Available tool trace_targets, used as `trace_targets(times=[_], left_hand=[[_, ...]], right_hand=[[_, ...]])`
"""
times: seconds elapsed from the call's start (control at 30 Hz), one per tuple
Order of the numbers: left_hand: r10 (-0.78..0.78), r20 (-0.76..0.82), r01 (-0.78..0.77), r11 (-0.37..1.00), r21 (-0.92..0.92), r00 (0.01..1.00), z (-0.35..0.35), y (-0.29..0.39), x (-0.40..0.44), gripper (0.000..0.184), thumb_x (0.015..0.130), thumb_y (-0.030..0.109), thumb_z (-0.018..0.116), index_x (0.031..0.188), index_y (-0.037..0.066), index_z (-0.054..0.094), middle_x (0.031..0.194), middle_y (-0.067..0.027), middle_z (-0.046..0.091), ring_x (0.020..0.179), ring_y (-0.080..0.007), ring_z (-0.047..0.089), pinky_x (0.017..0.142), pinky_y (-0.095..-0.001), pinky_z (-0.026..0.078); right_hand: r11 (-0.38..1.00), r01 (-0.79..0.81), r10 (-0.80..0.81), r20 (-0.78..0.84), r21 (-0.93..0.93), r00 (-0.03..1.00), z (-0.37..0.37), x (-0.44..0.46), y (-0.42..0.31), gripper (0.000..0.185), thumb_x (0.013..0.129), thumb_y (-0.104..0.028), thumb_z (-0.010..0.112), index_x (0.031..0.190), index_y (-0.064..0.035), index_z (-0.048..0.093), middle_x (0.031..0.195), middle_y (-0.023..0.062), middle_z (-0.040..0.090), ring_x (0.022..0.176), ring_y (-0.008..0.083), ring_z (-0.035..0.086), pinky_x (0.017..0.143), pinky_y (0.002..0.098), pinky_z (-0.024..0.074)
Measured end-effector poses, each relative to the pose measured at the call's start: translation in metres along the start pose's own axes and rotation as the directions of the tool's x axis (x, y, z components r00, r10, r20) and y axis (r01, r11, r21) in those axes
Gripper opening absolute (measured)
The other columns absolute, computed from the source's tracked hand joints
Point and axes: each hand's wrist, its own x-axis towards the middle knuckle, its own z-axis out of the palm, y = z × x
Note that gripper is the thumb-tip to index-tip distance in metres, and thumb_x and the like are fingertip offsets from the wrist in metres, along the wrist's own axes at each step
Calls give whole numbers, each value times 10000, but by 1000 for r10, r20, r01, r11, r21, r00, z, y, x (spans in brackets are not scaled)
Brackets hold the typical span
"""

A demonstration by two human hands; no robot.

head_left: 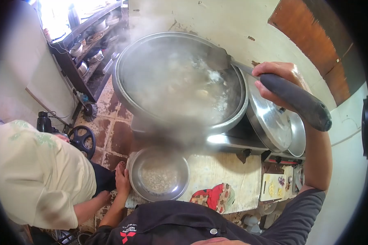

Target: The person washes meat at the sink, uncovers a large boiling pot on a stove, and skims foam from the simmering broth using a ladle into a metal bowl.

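Your right hand (276, 79) gripped the spatula (296, 100), its blade (217, 59) at the pot (243, 100), left of that hand. Your left hand (122, 180) touched the bowl (183, 170) beside it; its grip was indeterminable. Obscuring steam (159, 77) risked a misjudged stroke and scalding splash.

Premises: a kitchen, domestic or commercial undetermined. Evidence: a large steaming pot (126, 98) on a metal stove (243, 141), a metal lid (270, 120) beside it, a cutting board (274, 177) bearing chopped food, and shelves (66, 65) of bowls and cookware. Floor tiles (120, 136) worn; wall paint (163, 16) chipped.
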Motion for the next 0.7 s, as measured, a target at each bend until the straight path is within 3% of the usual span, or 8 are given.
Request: trace_targets(times=[0.1, 0.23, 0.33, 0.43, 0.53, 0.63, 0.7], left_hand=[[-3, 9, 3, 1000, -3, 1000, 1, -1, 2, 619, 896, 472, 350, 1326, 29, 294, 1293, -209, 395, 1177, -375, 383, 967, -415, 314], [-24, 22, 24, 1000, 6, 999, 1, 0, 2, 629, 896, 475, 347, 1329, 21, 291, 1294, -228, 385, 1190, -382, 365, 976, -416, 303], [-6, 16, 6, 1000, 0, 1000, 0, 0, 1, 645, 898, 478, 342, 1324, -4, 291, 1298, -249, 370, 1198, -387, 355, 985, -412, 294], [6, 16, -6, 1000, -20, 1000, 0, 0, 0, 664, 900, 484, 334, 1319, -29, 290, 1306, -260, 355, 1207, -388, 345, 997, -408, 280], [-9, 32, 10, 999, -42, 999, -3, 6, -1, 674, 902, 489, 328, 1319, -39, 285, 1315, -261, 343, 1218, -384, 333, 1008, -405, 265], [-13, 37, 13, 1000, 4, 999, -2, 4, 0, 673, 905, 487, 325, 1323, -38, 277, 1320, -259, 338, 1224, -380, 326, 1015, -404, 258], [-3, 37, 2, 1000, 5, 999, -2, 3, 0, 668, 907, 482, 325, 1325, -36, 274, 1322, -257, 338, 1227, -379, 323, 1017, -404, 256]], right_hand=[[997, -70, 72, 93, -23, 993, -4, 3, -4, 116, 702, -92, 616, 773, -42, 540, 594, 88, 504, 551, 256, 463, 548, 311, 421], [999, 13, -6, 148, -42, 989, 5, 9, 6, 138, 689, -141, 633, 762, -70, 540, 597, 93, 512, 565, 270, 476, 573, 325, 428], [988, -101, 131, 303, -113, 944, 1, 15, 0, 140, 699, -167, 629, 758, -75, 542, 623, 81, 529, 591, 239, 507, 602, 313, 442], [986, -166, 166, 291, -25, 942, -3, 18, -6, 117, 682, -109, 603, 778, -52, 569, 655, 77, 556, 595, 214, 537, 606, 302, 452], [979, -184, 161, 233, 84, 959, -7, 16, 1, 96, 670, -109, 597, 759, -74, 598, 638, 26, 566, 602, 116, 541, 601, 266, 460], [980, -194, 176, 246, 51, 953, -21, 20, -3, 90, 682, -118, 601, 758, -72, 610, 650, 16, 571, 602, 85, 539, 572, 236, 470], [962, -245, 210, 243, 124, 947, -26, 18, 6, 98, 690, -129, 606, 761, -62, 613, 656, 22, 569, 596, 81, 541, 560, 220, 475]])
